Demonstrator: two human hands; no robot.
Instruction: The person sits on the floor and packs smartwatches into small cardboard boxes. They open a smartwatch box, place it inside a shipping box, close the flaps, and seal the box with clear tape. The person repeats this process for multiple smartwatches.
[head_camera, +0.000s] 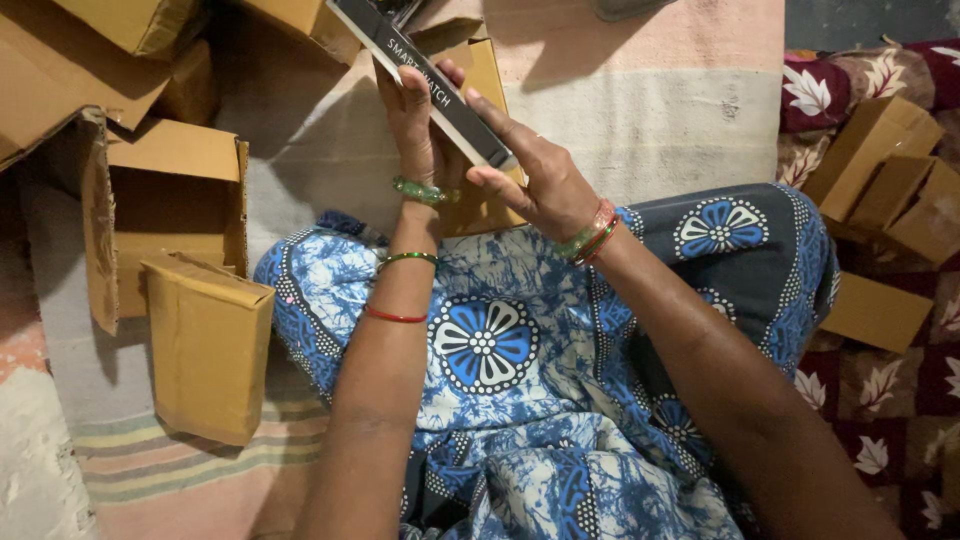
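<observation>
Open carton (165, 215) at left on the floor. Left hand (418, 125) and right hand (535, 180), each grip closed on a long black box (425, 75), held tilted above the lap, small cartons (885, 175) at right

blue floral cloth (520, 400), brown cartons (205, 340), black box (440, 95)
</observation>
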